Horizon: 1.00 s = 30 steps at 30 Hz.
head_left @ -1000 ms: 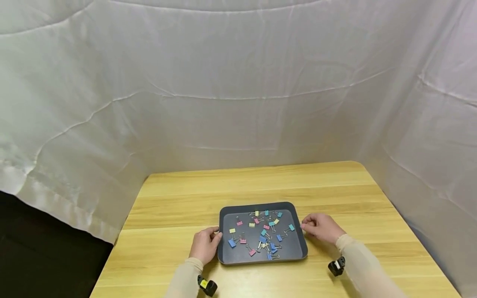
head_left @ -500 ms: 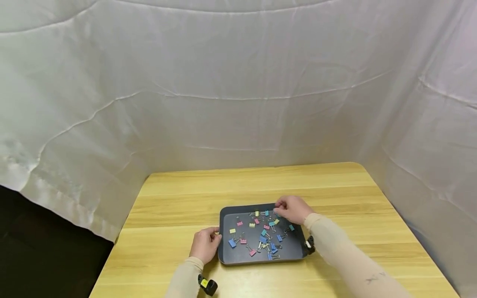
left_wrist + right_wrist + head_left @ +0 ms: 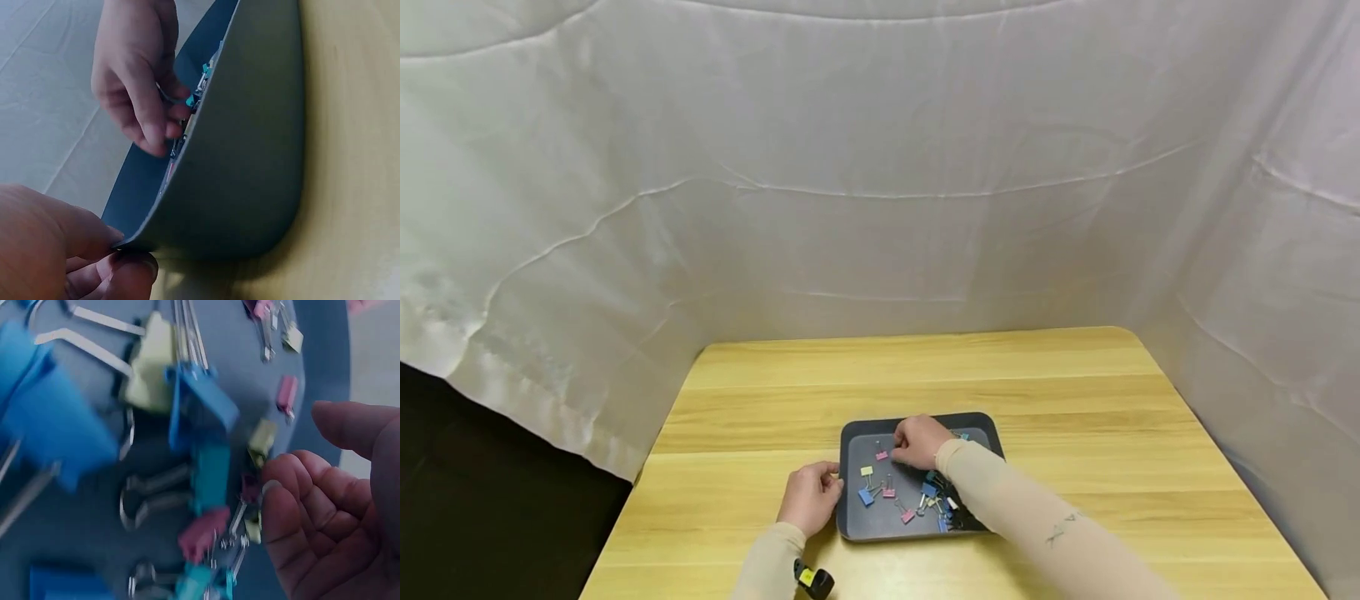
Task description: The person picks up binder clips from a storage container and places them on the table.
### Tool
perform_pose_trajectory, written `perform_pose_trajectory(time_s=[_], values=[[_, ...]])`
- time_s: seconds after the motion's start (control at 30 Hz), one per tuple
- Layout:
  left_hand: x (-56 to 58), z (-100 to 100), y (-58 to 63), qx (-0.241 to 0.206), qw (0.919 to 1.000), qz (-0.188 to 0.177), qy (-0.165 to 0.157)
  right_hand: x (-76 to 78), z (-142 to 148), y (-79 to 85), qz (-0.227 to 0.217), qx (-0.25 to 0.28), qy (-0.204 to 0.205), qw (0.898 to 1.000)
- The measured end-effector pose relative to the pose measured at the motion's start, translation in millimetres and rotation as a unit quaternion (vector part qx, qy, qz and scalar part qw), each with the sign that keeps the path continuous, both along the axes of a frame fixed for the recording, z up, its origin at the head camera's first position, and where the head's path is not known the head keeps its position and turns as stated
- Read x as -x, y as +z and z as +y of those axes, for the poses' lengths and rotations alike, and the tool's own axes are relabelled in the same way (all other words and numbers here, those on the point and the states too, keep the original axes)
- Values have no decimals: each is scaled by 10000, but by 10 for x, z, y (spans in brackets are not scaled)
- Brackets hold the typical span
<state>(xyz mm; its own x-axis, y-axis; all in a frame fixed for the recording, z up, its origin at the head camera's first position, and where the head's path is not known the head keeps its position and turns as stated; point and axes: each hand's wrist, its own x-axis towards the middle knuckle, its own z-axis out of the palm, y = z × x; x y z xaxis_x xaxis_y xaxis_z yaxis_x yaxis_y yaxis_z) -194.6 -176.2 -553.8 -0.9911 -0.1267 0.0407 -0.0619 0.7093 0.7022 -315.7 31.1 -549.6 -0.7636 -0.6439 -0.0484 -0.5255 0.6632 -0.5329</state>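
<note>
Tabletop [image 3: 1075, 400] beneath tray [image 3: 870, 528] | left hand [image 3: 810, 498] pinches tray's left rim [image 3: 846, 443]: keep steady | right hand [image 3: 920, 442] over tray, fingers [image 3: 284, 528] apparently apart: touch binder clips [image 3: 907, 516] lightly

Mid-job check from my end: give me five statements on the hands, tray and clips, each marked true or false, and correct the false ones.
1. The left hand's grip pinches the tray by its rim. True.
2. Every clip in the tray is blue. False: a pink clip and a teal clip, among others, lie there too.
3. The right hand's grip is over the tray. True.
4. The tray juts past the edge of the table. False: it sits wholly on the tabletop.
5. Toward the tray's left side in the head view, a yellow clip lies beyond a blue clip. True.
</note>
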Motion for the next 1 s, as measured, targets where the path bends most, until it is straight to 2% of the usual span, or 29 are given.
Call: perform_pose_trajectory(time_s=[0.17, 0.4, 0.77, 1.0], values=[[-92, -30, 0, -46, 10000, -78, 21, -112, -173, -30, 192, -220, 116, 9995], [-212, -37, 2, 3, 9999, 111, -8, -235, -299, -21, 351, -508, 78, 9981], [-326, -63, -6, -81, 9996, 217, -161, -413, -357, 10, 505, -895, 15, 9947], [-394, -92, -7, -277, 9989, 144, -355, -478, -342, -15, 785, -911, 292, 9923]])
